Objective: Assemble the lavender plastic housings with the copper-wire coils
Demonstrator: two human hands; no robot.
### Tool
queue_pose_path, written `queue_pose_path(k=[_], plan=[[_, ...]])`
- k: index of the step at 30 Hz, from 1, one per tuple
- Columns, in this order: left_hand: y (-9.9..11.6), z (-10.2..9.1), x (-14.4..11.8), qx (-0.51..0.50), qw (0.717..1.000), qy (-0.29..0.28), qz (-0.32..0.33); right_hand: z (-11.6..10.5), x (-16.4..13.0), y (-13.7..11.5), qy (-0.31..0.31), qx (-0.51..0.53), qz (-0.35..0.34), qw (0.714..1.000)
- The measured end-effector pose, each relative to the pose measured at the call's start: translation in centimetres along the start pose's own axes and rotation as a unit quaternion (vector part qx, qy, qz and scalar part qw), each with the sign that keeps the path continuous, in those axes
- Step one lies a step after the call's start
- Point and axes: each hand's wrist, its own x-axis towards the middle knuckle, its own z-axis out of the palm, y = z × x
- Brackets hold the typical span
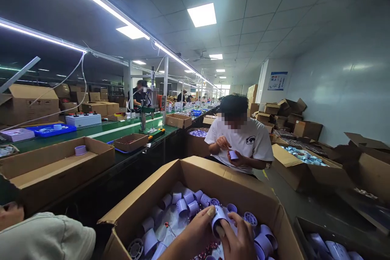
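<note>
Hands meet low in the head view, over a big open cardboard box (146,205) at the near edge. We see our left hand (195,231) wrapped around a pale lilac plastic cup (219,220), thumb lying along its side, the cup tilted on its side with its open mouth facing us. Our right hand (239,241) comes up from below just beside it, fingers curled with the tips at the cup's mouth; we cannot tell whether they press inside it. The cup sits above the box's middle, near its right half. Beneath it the box holds many more lilac cups (185,205), lying at all angles, and a few round grille pieces (250,218).

Farther off, a seated co-worker in a white shirt (243,140) holds a similar lilac piece in both hands. To the left runs a long green workbench (100,132) carrying a shallow carton (55,166). At far right, another open carton (304,164) holds pale blue parts.
</note>
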Motion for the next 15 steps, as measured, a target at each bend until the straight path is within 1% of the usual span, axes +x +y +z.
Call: queue_pose_path(k=[2, 4, 8, 11, 15], plan=[[0.1, 0.1, -0.1, -0.01, 1.0, 0.0, 0.003, -0.1, 0.0, -0.1, -0.024, 0.017, 0.002, 1.0], [0.3, 0.3, -0.2, -0.011, 1.0, 0.005, 0.001, -0.4, 0.0, -0.4, -0.043, 0.037, 0.021, 0.998], [0.7, 0.6, -0.5, -0.012, 1.0, 0.02, -0.013, -1.4, 0.5, -1.2, -0.086, 0.1, 0.106, 0.986], [0.8, 0.7, -0.5, -0.005, 0.999, 0.025, -0.025, -1.9, 0.9, -1.7, -0.096, 0.165, 0.193, 0.963], [0.6, 0.5, -0.5, 0.009, 0.999, 0.03, -0.033, -1.9, 1.2, -1.9, -0.084, 0.233, 0.315, 0.916]])
